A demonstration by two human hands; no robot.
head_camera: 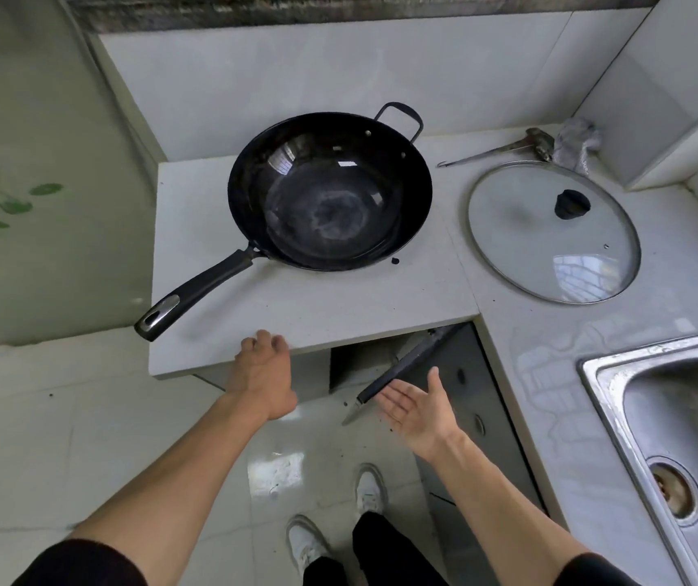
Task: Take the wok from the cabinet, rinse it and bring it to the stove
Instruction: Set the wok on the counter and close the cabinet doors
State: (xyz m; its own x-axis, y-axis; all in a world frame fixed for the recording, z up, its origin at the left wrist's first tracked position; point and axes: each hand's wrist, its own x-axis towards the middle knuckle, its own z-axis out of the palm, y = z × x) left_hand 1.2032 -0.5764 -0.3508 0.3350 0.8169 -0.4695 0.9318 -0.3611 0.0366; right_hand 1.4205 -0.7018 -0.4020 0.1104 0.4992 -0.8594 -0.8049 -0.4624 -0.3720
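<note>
We're watching the black wok (330,192) sitting on the white slab (220,332), long handle pointing back toward us. Our left hand (263,372) is hanging loosely curled at the slab's front edge (holding nothing), and our right hand (417,406) is lying spread, palm up, beside the open cabinet door (457,365).

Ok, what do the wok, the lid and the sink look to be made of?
Wok: dark metal, probably steel or iron; glossy with reflections. Lid: clear glass in a metal rim, black knob, likely plastic. Sink: stainless steel by its brushed grey sheen.
</note>
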